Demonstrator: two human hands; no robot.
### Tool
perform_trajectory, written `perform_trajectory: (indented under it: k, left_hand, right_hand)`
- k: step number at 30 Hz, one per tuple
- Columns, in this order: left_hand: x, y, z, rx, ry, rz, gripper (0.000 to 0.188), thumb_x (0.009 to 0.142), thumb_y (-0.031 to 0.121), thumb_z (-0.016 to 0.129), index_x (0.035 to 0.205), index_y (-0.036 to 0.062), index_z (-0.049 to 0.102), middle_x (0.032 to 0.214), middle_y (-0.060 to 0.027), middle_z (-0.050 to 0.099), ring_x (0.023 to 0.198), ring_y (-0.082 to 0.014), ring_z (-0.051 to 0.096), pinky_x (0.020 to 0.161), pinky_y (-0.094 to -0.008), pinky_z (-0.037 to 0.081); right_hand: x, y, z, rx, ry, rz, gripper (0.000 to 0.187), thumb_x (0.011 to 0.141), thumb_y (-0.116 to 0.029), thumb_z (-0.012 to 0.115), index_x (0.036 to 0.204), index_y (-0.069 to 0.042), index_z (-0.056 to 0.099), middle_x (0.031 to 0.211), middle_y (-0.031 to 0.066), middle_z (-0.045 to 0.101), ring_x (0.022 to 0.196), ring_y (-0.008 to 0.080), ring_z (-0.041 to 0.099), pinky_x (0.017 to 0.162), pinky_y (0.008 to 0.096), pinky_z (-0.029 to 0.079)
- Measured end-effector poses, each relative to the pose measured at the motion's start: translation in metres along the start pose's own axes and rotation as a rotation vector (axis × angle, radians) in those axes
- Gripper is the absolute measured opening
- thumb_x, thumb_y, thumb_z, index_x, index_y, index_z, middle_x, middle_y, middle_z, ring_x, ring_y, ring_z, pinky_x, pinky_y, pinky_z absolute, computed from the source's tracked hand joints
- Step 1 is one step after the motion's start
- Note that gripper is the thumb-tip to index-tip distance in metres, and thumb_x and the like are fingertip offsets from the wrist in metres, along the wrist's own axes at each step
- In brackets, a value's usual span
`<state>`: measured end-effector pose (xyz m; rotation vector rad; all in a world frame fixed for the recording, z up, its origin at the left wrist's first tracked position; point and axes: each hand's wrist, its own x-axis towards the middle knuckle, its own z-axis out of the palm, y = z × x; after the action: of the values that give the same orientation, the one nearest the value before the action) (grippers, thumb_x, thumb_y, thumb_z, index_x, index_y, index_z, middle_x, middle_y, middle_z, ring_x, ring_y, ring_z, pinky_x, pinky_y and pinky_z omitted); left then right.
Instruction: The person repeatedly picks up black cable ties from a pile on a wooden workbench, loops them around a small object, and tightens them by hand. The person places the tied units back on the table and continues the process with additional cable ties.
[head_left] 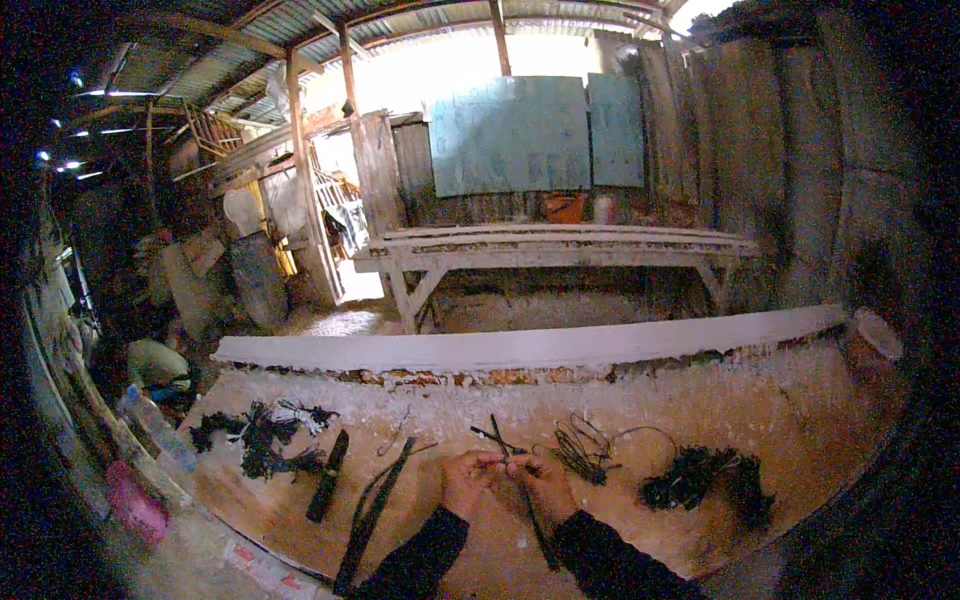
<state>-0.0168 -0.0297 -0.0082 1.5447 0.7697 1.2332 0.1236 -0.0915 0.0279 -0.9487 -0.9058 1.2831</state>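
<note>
Above the near middle of the brown table (610, 535), my left hand (470, 482) and my right hand (541, 482) meet, fingertips pinched together around a dark strip (538, 525). Its lower end hangs down past my right hand. Two dark ends cross just beyond my fingertips; whether they belong to one strip or two I cannot tell. Left of my left hand lie more long dark strips (372, 515), and beside them a dark, flat, knife-like tool (328, 476). A loose coil of thin dark cord (586, 450) rests just right of my right hand.
Tangled black bundles lie on the table at left (268, 440) and right (705, 482). A long white raised ledge (520, 345) runs along the table's far side. Behind it stands a wooden bench (560, 240). A clear plastic bottle (158, 430) and a pink item (138, 502) sit at the left edge.
</note>
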Motion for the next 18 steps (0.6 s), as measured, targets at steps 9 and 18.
perform_trajectory:
  k: [9, 18]
  left_hand:
    - [-0.004, 0.005, 0.001, -0.008, -0.062, -0.003, 0.018, 0.082, 0.006, 0.059, 0.099, 0.0016, 0.061, 0.095, -0.0044, 0.063, 0.076, -0.0120, 0.059, 0.057, -0.0233, 0.049]
    - [0.008, -0.020, -0.015, 0.040, -0.176, -0.152, 0.016, 0.082, 0.014, 0.062, 0.096, 0.0067, 0.061, 0.086, 0.0004, 0.063, 0.071, -0.0078, 0.056, 0.055, -0.0217, 0.045]
  right_hand:
    - [0.008, 0.014, -0.005, -0.081, 0.036, -0.147, 0.005, 0.080, -0.005, 0.061, 0.083, -0.005, 0.058, 0.082, 0.0014, 0.058, 0.079, 0.0113, 0.055, 0.074, 0.0247, 0.044]
    - [0.007, 0.015, -0.005, -0.108, -0.008, -0.210, 0.008, 0.079, -0.004, 0.061, 0.084, -0.005, 0.055, 0.083, 0.0012, 0.056, 0.080, 0.0109, 0.054, 0.074, 0.0243, 0.044]
